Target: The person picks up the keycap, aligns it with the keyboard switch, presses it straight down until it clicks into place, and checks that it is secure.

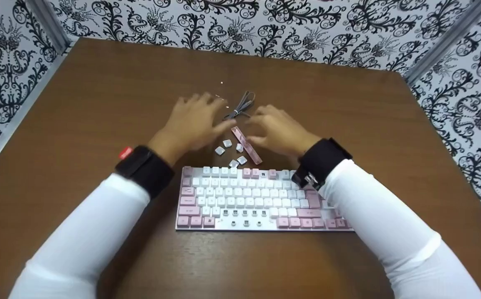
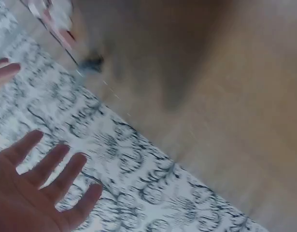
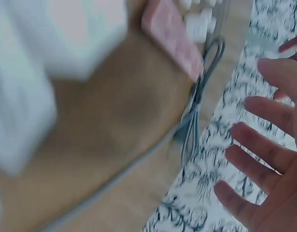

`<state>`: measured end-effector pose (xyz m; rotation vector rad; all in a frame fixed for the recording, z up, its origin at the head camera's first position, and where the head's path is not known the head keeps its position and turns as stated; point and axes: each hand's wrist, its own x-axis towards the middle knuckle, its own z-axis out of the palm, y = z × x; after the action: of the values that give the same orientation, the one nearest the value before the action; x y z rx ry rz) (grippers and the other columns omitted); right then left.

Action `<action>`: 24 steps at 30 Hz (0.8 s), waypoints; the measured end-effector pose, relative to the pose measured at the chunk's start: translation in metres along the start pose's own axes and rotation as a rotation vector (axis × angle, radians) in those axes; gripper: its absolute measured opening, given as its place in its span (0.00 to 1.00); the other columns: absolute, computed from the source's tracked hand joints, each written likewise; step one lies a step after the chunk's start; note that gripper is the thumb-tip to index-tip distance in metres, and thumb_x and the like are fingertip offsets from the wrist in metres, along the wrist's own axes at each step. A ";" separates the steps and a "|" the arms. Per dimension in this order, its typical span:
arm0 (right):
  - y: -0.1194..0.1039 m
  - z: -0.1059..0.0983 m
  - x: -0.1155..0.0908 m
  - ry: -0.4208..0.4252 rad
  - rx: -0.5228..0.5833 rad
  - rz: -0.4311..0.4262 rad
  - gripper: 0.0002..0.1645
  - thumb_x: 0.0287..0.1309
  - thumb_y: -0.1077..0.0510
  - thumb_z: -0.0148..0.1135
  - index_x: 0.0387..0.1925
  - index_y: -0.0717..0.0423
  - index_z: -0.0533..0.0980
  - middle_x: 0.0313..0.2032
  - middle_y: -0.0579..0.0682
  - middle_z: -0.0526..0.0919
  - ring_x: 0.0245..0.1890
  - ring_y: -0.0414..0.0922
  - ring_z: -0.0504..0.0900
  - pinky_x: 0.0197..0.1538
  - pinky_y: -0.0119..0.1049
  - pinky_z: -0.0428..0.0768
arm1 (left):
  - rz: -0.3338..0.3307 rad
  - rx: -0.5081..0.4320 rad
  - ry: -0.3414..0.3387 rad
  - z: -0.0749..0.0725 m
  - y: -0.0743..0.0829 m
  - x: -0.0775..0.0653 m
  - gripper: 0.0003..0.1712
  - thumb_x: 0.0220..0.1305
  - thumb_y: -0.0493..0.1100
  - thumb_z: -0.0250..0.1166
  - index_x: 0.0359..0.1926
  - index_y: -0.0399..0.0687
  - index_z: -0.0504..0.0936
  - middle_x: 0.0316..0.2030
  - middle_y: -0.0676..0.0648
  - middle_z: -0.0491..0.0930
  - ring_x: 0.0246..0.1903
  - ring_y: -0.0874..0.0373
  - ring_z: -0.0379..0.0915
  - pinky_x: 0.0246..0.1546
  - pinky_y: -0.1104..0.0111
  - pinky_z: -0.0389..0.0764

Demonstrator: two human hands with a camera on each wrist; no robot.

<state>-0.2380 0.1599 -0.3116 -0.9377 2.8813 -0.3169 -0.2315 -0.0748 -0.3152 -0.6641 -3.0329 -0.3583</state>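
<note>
My left hand (image 1: 195, 122) hovers over the table beyond the keyboard's left half, empty, its fingers spread in the left wrist view. Across from it my right hand (image 1: 281, 131) holds nothing either, fingers apart in the right wrist view. Between the hands lies a long pink spacebar keycap (image 1: 246, 145), slanted, with my right thumb close beside it. Several loose white keycaps (image 1: 227, 143) are scattered to its left. A pink and white keyboard (image 1: 240, 192) sits nearer me; several bare switches (image 1: 245, 212) show in its lower rows. My right forearm hides its right end.
A bundled grey cable (image 1: 240, 107) lies just past the hands, a strand of it running along the table in the right wrist view. Tiny white bits (image 1: 222, 82) dot the brown table (image 1: 315, 91). Patterned panels (image 1: 240, 29) stand along the table's back and sides.
</note>
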 end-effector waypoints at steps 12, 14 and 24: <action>-0.013 0.023 0.001 -0.016 0.008 -0.053 0.10 0.57 0.59 0.68 0.41 0.58 0.83 0.27 0.49 0.82 0.32 0.47 0.79 0.37 0.41 0.77 | 0.155 -0.156 -0.277 0.022 0.001 -0.055 0.54 0.54 0.81 0.57 0.75 0.59 0.63 0.75 0.36 0.57 0.74 0.36 0.52 0.71 0.38 0.54; -0.014 0.025 0.002 -0.029 0.006 -0.052 0.07 0.57 0.61 0.68 0.38 0.57 0.83 0.27 0.48 0.82 0.32 0.46 0.80 0.38 0.41 0.78 | 0.161 -0.155 -0.296 0.024 0.002 -0.061 0.57 0.50 0.81 0.61 0.75 0.58 0.63 0.75 0.36 0.58 0.74 0.35 0.54 0.71 0.38 0.54; -0.017 0.025 0.003 -0.036 0.020 -0.071 0.01 0.57 0.61 0.67 0.31 0.55 0.81 0.30 0.49 0.82 0.32 0.45 0.78 0.38 0.40 0.78 | 0.168 -0.198 -0.329 0.022 0.002 -0.076 0.59 0.45 0.78 0.68 0.76 0.65 0.60 0.75 0.39 0.59 0.74 0.37 0.53 0.70 0.35 0.53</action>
<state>-0.2267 0.1406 -0.3318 -1.0329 2.8113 -0.3308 -0.1607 -0.0990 -0.3406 -1.0829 -3.2374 -0.6048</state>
